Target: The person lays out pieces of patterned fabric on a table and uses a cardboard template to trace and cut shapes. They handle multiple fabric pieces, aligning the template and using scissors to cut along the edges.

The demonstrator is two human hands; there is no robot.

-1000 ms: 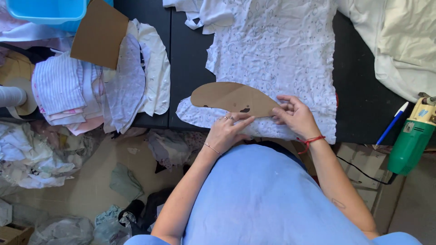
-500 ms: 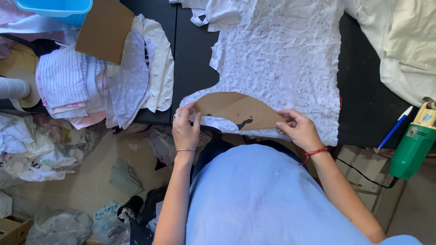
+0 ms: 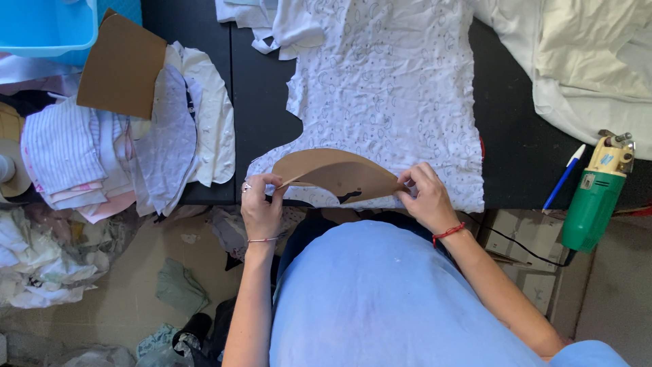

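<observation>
A curved brown cardboard pattern piece lies on the near edge of a white printed fabric spread over a black table. My left hand pinches the pattern's left tip together with the fabric edge. My right hand, with a red thread band on the wrist, pinches the pattern's right end and the cloth under it. Both hands sit at the table's front edge, just above my blue-clad body.
A stack of cut cloth pieces with a brown cardboard piece on top lies at the left, near a blue bin. A green electric cutter and a blue pen rest at the right. Cream fabric lies far right. Scraps litter the floor.
My left hand slid from the pattern's middle out to its left tip and pinched it. The right hand shifted to grip the right end. The pattern moved slightly toward me.
</observation>
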